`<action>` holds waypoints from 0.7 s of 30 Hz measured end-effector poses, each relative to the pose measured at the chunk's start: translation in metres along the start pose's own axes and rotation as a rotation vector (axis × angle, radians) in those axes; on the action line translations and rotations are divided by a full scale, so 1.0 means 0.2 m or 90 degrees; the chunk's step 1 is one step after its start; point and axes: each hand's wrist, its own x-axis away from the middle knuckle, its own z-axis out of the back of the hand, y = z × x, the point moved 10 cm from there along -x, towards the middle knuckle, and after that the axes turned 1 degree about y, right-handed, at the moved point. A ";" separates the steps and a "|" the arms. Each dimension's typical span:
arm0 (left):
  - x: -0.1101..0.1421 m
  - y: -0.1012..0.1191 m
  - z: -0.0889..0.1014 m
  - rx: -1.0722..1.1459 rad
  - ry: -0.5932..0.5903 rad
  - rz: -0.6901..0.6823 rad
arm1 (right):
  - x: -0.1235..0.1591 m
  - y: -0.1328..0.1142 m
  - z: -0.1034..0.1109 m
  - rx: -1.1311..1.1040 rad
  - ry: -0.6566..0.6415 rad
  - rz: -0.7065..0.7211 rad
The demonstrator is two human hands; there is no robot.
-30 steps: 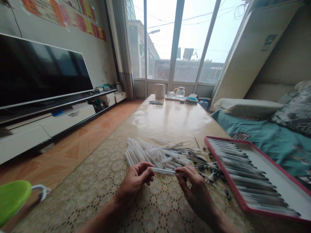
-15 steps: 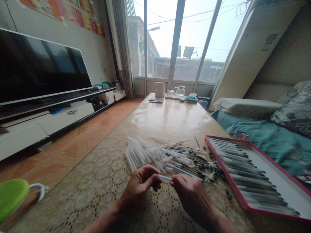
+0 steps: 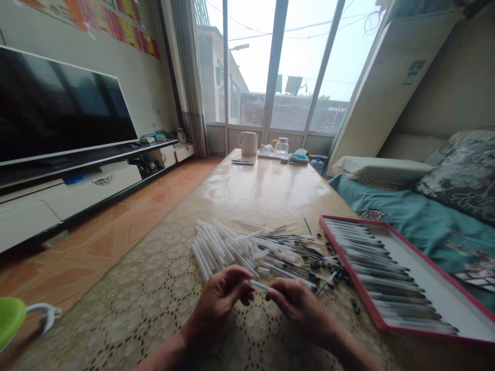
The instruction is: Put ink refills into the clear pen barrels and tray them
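Note:
Between my two hands is a whitish pen barrel (image 3: 258,285), held low over the table's near part. My left hand (image 3: 228,289) pinches one end between thumb and fingers. At the other end my right hand (image 3: 292,299) is closed with its thumb along the barrel; its fingertips are partly hidden. Just beyond lie a heap of white pen tubes (image 3: 216,245), thin dark refills (image 3: 305,250) and small black caps or plugs (image 3: 340,273). On the right, a red-rimmed box (image 3: 373,309) holds a row of clear pens with dark ends (image 3: 390,268).
The long table (image 3: 247,201) has a patterned cover. A pitcher (image 3: 248,143), a glass jar (image 3: 281,147) and a tissue pack (image 3: 299,157) stand at its far end. A green stool seat (image 3: 11,317) is at lower left, and a bed or sofa (image 3: 406,216) is along the right.
The view has turned slightly, so the scene sits a little further left. My right thumb now lies straighter along the barrel; both hands still hold it.

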 end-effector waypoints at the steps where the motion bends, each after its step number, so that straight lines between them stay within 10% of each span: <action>1: -0.01 -0.01 0.01 -0.005 0.010 0.006 | 0.00 -0.01 0.03 0.023 0.022 0.002; 7: -0.03 -0.03 0.13 -0.016 0.108 0.017 | 0.08 0.04 0.43 0.111 0.124 -0.070; 14: -0.03 -0.05 0.15 -0.012 0.134 0.050 | 0.23 0.40 1.14 0.513 0.307 -0.209; 21: -0.03 -0.05 0.14 -0.011 0.136 0.062 | 0.42 0.78 1.21 0.623 0.265 -0.252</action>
